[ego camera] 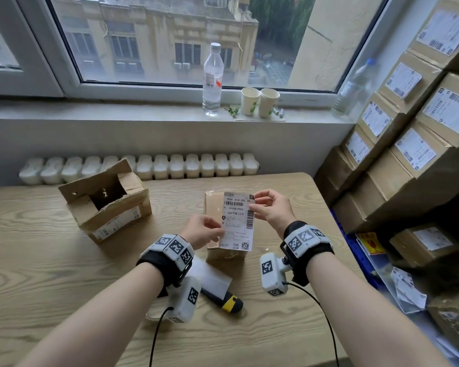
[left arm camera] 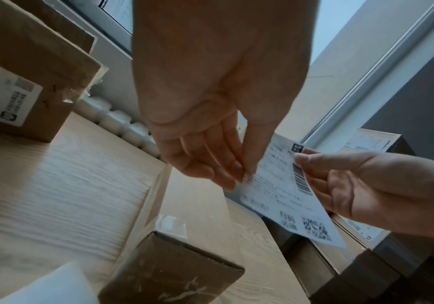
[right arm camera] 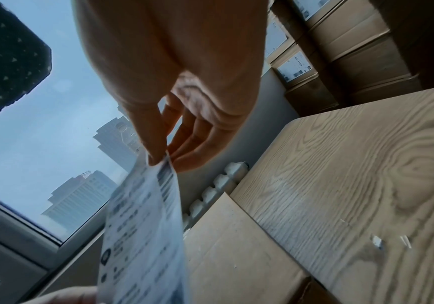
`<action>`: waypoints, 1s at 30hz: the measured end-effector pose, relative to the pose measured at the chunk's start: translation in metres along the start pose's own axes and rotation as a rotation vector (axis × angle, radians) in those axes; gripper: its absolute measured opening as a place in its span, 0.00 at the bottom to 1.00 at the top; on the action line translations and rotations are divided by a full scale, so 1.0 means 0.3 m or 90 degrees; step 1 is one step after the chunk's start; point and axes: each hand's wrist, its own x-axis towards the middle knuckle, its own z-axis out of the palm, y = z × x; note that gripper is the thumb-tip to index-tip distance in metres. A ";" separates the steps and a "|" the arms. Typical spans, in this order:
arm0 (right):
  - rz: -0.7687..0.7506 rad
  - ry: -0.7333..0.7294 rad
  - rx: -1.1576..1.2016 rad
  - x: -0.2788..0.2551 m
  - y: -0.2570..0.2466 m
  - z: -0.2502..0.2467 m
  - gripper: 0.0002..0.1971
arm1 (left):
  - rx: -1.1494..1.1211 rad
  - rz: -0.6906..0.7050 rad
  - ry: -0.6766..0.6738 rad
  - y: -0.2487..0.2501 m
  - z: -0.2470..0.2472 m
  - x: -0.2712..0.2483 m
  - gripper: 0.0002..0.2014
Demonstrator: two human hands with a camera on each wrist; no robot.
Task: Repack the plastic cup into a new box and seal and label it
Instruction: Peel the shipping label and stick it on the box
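A white shipping label (ego camera: pixel 237 221) hangs in the air just above a closed brown box (ego camera: pixel 214 210) at the middle of the table. My left hand (ego camera: pixel 204 231) pinches the label's left edge (left arm camera: pixel 248 176). My right hand (ego camera: pixel 269 207) pinches its upper right edge by the barcode (right arm camera: pixel 158 160). In the right wrist view the label (right arm camera: pixel 143 226) hangs down in front of the box top (right arm camera: pixel 226 236). Tape shows on the box's near end (left arm camera: pixel 171 225). The plastic cup is not in view.
A torn open old box (ego camera: pixel 106 202) stands at the left of the table (ego camera: pixel 37 274). A black and yellow tool (ego camera: pixel 225 300) and a white sheet (ego camera: pixel 210 276) lie near my left wrist. Labelled boxes (ego camera: pixel 408 128) are stacked on the right. A bottle (ego camera: pixel 212 78) and paper cups (ego camera: pixel 260 102) stand on the sill.
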 end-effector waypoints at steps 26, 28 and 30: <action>0.107 -0.040 -0.281 0.134 0.271 0.062 0.10 | -0.009 -0.135 0.234 -0.119 0.106 0.194 0.24; 0.121 -0.023 -0.273 0.134 0.269 0.063 0.15 | -0.007 -0.136 0.245 -0.123 0.109 0.197 0.24; 0.119 -0.017 -0.283 0.135 0.268 0.067 0.16 | -0.024 -0.143 0.242 -0.126 0.111 0.196 0.24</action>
